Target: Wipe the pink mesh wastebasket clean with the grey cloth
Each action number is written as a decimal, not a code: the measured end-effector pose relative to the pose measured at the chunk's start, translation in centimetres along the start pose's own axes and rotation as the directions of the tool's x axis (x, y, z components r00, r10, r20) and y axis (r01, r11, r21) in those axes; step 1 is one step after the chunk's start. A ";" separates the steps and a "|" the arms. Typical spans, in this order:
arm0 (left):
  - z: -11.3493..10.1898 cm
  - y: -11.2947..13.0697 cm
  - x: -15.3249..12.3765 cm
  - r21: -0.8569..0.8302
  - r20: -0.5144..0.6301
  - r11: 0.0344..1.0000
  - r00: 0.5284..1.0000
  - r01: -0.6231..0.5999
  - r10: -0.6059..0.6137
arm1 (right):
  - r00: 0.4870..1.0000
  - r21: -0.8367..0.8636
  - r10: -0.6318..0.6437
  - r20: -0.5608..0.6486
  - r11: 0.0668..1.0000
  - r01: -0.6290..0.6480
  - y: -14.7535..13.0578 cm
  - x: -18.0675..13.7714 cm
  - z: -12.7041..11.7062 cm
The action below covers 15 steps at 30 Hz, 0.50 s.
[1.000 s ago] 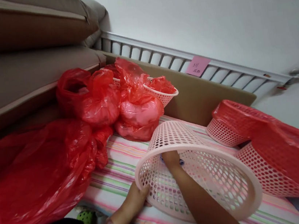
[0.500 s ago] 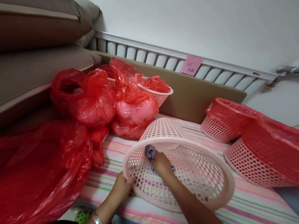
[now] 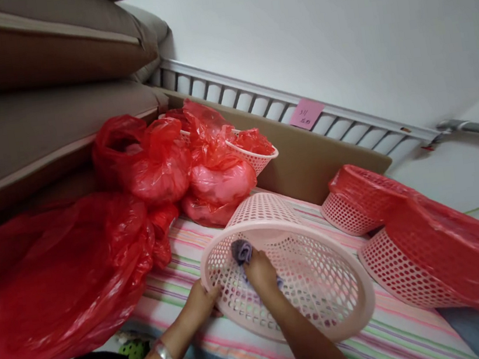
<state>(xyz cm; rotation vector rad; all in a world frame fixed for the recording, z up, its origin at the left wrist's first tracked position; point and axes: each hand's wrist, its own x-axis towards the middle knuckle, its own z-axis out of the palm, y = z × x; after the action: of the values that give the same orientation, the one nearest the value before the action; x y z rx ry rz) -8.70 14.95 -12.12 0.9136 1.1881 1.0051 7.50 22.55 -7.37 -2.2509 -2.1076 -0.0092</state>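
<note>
A left hand [image 3: 199, 303] grips the rim of a pink basket [image 3: 324, 286] lying on its side on striped bedding [image 3: 181, 269] — the right hand [image 3: 260, 271] presses 1 purple cloth [image 3: 242, 251] inside; the unbraced basket could roll away.

1. Basket [image 3: 324, 286]: pale pink plastic, perforated, smooth with a slight sheen.
2. Cloth [image 3: 242, 251]: soft purple-grey fabric, matt.
3. Bags [image 3: 58, 274]: thin red plastic film, glossy and crinkled.
4. Bed cover [image 3: 181, 269]: striped woven cloth, matt.
5. Bracelet [image 3: 165, 354]: polished metal.
6. Cushions [image 3: 38, 123]: brown matt fabric.
7. Note [image 3: 305, 114]: pink paper.
</note>
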 end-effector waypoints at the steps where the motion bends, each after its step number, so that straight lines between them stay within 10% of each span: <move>1: 0.1 -0.1 0.0 -0.003 0.001 1.000 1.000 0.003 -0.003 | 1.000 -0.010 0.027 -0.011 1.000 -0.027 0.0 1.7 0.0; 15: -2.1 2.5 0.1 0.146 0.044 0.968 0.979 -0.204 0.200 | 0.997 -0.033 0.078 0.024 0.996 -0.077 1.1 8.1 0.7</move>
<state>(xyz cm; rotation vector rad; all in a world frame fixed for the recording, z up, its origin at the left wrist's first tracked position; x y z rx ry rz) -11.09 15.93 -10.11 1.1828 1.1748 1.0713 9.11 30.60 -7.77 -2.3615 -2.0445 -0.0112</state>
